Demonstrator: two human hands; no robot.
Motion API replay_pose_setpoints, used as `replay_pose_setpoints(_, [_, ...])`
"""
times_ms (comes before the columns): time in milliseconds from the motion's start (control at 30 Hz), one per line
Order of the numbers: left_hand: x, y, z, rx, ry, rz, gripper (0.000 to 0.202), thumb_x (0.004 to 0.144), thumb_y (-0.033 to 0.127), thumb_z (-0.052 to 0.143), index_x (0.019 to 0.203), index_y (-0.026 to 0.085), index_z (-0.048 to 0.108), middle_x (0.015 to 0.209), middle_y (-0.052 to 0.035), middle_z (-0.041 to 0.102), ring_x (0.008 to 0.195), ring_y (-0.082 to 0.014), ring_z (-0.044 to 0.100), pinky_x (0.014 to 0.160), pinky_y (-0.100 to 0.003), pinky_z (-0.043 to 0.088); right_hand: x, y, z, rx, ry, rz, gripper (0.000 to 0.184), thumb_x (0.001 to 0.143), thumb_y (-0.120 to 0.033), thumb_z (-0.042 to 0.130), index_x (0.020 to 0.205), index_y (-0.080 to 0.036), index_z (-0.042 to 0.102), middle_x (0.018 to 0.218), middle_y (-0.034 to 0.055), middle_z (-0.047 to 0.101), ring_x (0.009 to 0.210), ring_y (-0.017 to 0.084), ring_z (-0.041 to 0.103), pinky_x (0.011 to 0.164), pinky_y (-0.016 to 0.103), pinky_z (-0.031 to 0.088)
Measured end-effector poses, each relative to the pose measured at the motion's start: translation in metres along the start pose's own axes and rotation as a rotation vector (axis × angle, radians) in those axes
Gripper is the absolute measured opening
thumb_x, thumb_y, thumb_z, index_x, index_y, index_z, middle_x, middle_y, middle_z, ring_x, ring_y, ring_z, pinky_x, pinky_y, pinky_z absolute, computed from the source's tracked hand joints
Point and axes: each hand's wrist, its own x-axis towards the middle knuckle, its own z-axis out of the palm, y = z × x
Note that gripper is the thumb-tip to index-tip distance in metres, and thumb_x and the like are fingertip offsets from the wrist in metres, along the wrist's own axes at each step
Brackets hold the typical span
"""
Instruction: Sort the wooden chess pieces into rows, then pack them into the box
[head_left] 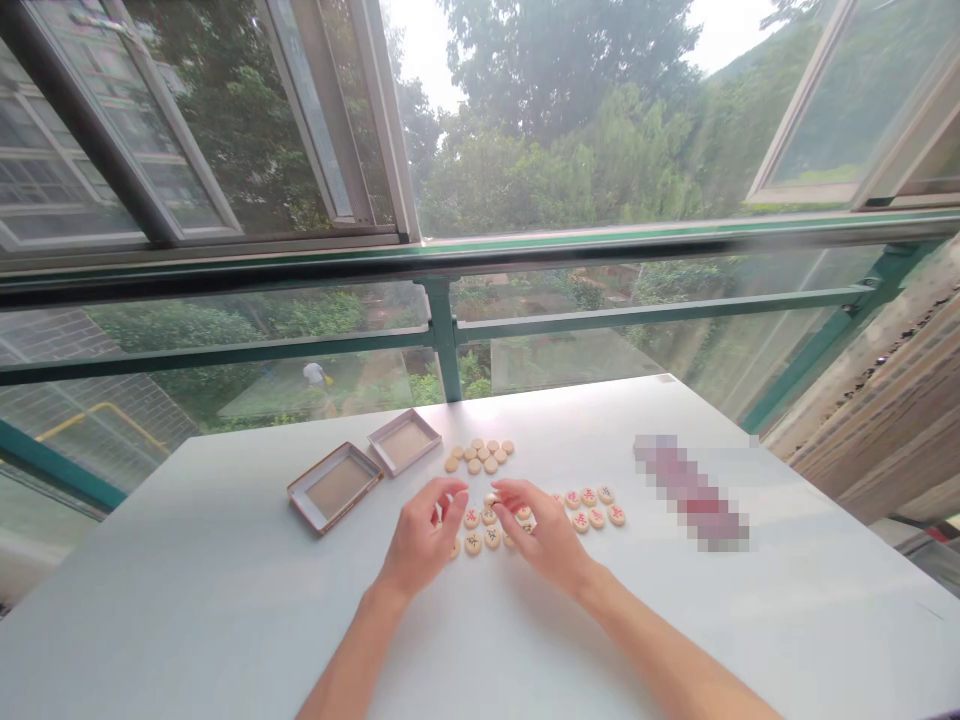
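Note:
Wooden Chinese chess pieces lie on the white table (247, 600). My right hand (553, 535) pinches one chess piece (491, 498) between thumb and fingers, just above the rows. To its left, my left hand (424, 535) is curved with thumb and fingertips apart, and no piece shows between them. Below and between both hands, face-up pieces with red or dark characters (472, 543) form rows, partly hidden by the hands. The rows continue to the right with more marked pieces (597, 517). Beyond my fingertips sits a cluster of blank-looking pieces (490, 465).
Two shallow open box halves, a brown-edged one (335, 487) and a paler one (405, 442), rest at the left. A blurred-out reddish item (694, 495) lies at the right. Behind the table run a green railing (445, 335) and windows.

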Motion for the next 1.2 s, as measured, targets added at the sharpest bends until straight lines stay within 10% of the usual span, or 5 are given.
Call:
replay_pose_setpoints(267, [-0.011,0.009,0.022,-0.167,-0.182,-0.077,0.035,0.098,0.047,0.047,0.079,0.020,0.058,0.061,0.0045,0.048,0.056,-0.0119,0.042,0.055,-0.023,0.035,-0.003,-0.005,0.000,0.027,-0.061,-0.018,0.022,0.100,-0.023,0.048,0.118,-0.024,0.061,0.102,0.0063,0.071,0.089,0.019,0.069,0.080,0.034,0.058])
replay_pose_setpoints(1200, [-0.010,0.013,0.006,-0.277,-0.424,-0.110,0.031,0.095,0.041,0.047,0.075,0.018,0.054,0.064,0.0044,0.038,0.059,-0.0113,0.033,0.056,-0.024,0.031,-0.006,-0.015,0.003,-0.008,-0.123,-0.139,0.029,0.091,-0.014,0.058,0.117,-0.026,0.060,0.095,0.0032,0.073,0.080,0.017,0.069,0.078,0.030,0.056])
